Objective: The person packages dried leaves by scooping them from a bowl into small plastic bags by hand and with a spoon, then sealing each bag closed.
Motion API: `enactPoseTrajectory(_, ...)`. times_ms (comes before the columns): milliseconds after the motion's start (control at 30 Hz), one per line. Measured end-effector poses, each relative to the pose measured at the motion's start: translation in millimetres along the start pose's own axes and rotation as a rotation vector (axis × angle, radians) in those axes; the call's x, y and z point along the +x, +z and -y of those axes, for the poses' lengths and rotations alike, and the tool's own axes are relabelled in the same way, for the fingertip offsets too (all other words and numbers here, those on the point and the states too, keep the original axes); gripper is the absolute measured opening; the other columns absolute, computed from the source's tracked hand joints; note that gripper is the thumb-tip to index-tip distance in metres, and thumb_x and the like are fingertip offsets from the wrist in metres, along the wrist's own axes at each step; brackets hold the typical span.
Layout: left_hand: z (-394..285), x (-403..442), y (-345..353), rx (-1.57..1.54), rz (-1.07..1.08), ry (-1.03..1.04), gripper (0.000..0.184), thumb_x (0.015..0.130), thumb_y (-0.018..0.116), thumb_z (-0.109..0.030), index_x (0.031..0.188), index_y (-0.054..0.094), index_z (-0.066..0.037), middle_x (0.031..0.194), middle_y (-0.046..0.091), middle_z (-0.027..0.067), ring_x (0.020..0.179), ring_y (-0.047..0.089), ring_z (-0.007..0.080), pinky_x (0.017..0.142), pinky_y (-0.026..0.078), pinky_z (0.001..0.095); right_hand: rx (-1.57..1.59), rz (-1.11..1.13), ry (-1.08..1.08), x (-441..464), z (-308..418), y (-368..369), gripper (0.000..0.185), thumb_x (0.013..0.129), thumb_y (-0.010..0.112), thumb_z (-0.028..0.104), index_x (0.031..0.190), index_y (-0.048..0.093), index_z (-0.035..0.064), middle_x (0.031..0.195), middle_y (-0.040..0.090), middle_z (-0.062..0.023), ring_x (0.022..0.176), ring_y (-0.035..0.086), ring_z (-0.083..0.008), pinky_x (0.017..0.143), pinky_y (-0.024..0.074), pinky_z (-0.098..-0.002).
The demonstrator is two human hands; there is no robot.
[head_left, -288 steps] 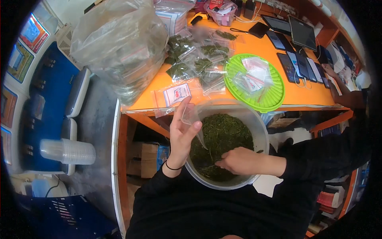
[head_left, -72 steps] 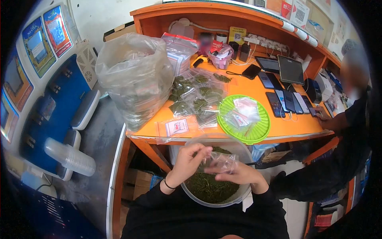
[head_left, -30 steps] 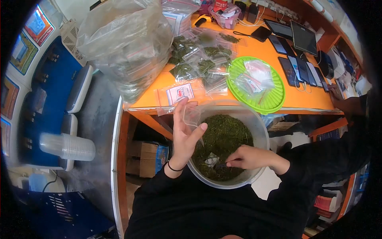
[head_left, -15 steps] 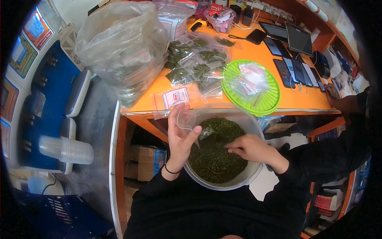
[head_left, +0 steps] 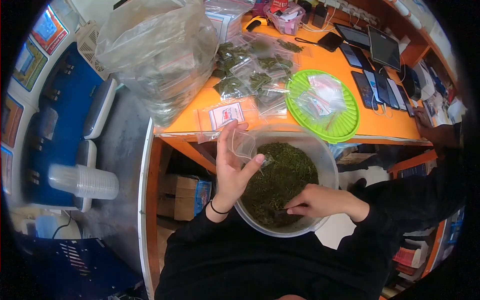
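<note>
Reading "Lychee Tea", 1 label [head_left: 50,31] sits left of the held bag [head_left: 243,145].

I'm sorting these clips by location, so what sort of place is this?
Probably a small shop or sales counter: an orange desk with a row of phones on it, little bags of green leaves beside them, and a stack of clear cups by a drinks machine.

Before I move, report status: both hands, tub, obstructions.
Left hand holding small clear bag over tub. Right hand low inside, fingertips at green leaves. Co-worker's hand beside phones, far right.
</note>
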State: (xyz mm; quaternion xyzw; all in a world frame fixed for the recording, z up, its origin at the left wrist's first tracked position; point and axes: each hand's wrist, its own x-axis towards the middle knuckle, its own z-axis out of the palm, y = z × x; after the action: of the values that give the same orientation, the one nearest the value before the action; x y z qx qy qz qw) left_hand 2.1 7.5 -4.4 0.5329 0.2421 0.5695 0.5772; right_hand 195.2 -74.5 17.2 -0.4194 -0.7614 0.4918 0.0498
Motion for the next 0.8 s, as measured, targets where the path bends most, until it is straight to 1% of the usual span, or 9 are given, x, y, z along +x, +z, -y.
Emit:
enactPoseTrajectory(100, 4.5, 0.1, -2.7, 0.018, 0.004, 0.018, 0.073, 0.074, 0.067, -0.003, 0.132, 0.024, -0.004, 0.125, 0.038, 0.0131, 0.117, 0.037, 0.0217, 0.099, 0.029, 0.0343, 0.161, 0.016, 0.064, -9.7, -10.2, -9.1, 0.025, 0.085, 0.057, 0.023, 0.099, 0.064, 0.0041, 0.083, 0.065, -0.0153, 0.07, 0.062, -0.0257, 0.066, 0.0467, -0.0318)
enactPoseTrajectory(200, 4.4, 0.2, -2.1, 0.01, 0.008, 0.028, 0.073, 0.074, 0.068, -0.004, 0.132, 0.024, -0.003, 0.126, 0.038, 0.0139, 0.118, 0.037, 0.0221, 0.099, 0.029, 0.0346, 0.228, -0.099, 0.059, -17.1, -9.4, -18.3, 0.025, 0.085, 0.058, 0.022, 0.1, 0.064, 0.0033, 0.083, 0.066, -0.014, 0.07, 0.062, -0.0188, 0.065, 0.0462, -0.0286)
enactPoseTrajectory(400, 2.4, -1.9, -0.7, 0.004, -0.014, -0.001, 0.073, 0.073, 0.068, -0.003, 0.132, 0.024, -0.003, 0.128, 0.037, 0.0148, 0.119, 0.036, 0.022, 0.1, 0.028, 0.0342, 0.292, -0.274, 0.014, -24.7, -22.9, -21.3, 0.023, 0.083, 0.061, 0.018, 0.099, 0.064, 0.0016, 0.086, 0.067, -0.0117, 0.072, 0.059, -0.0109, 0.066, 0.046, -0.0257)
enactPoseTrajectory(500, 5.4, -1.4, -0.3, 0.062, -0.011, 0.009, 0.073, 0.072, 0.069, -0.009, 0.132, 0.028, -0.003, 0.128, 0.038, 0.0141, 0.118, 0.038, 0.0231, 0.1, 0.029, 0.0357, 0.209, -0.478, -0.04, -30.7, -26.0, -26.6, 0.022, 0.083, 0.06, 0.017, 0.097, 0.064, 0.0008, 0.081, 0.066, -0.0123, 0.067, 0.058, -0.0102, 0.063, 0.0452, -0.0249)
enactPoseTrajectory(600, 7.4, -1.2, 2.2, 0.175, 0.033, -0.079, 0.066, 0.07, 0.073, -0.009, 0.125, 0.038, 0.0, 0.121, 0.047, 0.0129, 0.111, 0.047, 0.0203, 0.095, 0.036, 0.0335, 0.114, -0.622, 0.079, -40.9, -12.8, -38.4, 0.02, 0.083, 0.06, 0.016, 0.096, 0.064, 0.0001, 0.075, 0.065, -0.0129, 0.062, 0.057, -0.011, 0.06, 0.0447, -0.0253)
enactPoseTrajectory(633, 9.0, -0.4, 1.7, 0.273, 0.107, -0.066, 0.063, 0.069, 0.074, -0.01, 0.121, 0.042, 0.001, 0.118, 0.049, 0.0128, 0.109, 0.049, 0.0204, 0.093, 0.037, 0.0331, 0.066, -0.635, 0.134, -44.1, -5.2, -44.5, 0.02, 0.082, 0.06, 0.014, 0.095, 0.064, -0.0003, 0.071, 0.064, -0.0128, 0.059, 0.057, -0.0126, 0.058, 0.0442, -0.0258)
enactPoseTrajectory(700, 10.3, 1.6, 0.3, 0.476, 0.244, -0.037, 0.058, 0.066, 0.076, -0.013, 0.115, 0.049, 0.002, 0.111, 0.055, 0.0124, 0.104, 0.053, 0.0207, 0.09, 0.04, 0.0324, 0.037, -0.711, 0.131, -44.7, 9.5, -49.7, 0.019, 0.082, 0.061, 0.014, 0.095, 0.065, 0.0007, 0.072, 0.064, -0.013, 0.06, 0.059, -0.0154, 0.059, 0.0447, -0.0266)
enactPoseTrajectory(733, 7.4, 2.1, 1.7, 0.507, 0.268, -0.046, 0.056, 0.066, 0.077, -0.014, 0.113, 0.051, 0.002, 0.109, 0.056, 0.0122, 0.103, 0.054, 0.021, 0.09, 0.041, 0.0319, 0.023, -0.746, 0.127, -43.0, 14.2, -51.5, 0.019, 0.082, 0.061, 0.014, 0.094, 0.065, 0.0013, 0.073, 0.064, -0.0131, 0.06, 0.059, -0.0169, 0.059, 0.0449, -0.027)
enactPoseTrajectory(800, -0.5, 2.0, 6.5, 0.571, 0.313, -0.068, 0.053, 0.065, 0.077, -0.016, 0.109, 0.055, 0.002, 0.104, 0.059, 0.0118, 0.101, 0.056, 0.0215, 0.088, 0.041, 0.0307, -0.062, -0.755, 0.027, -35.2, 12.3, -51.6, 0.018, 0.081, 0.061, 0.014, 0.095, 0.066, 0.0034, 0.074, 0.065, -0.013, 0.062, 0.061, -0.0203, 0.06, 0.0455, -0.028)
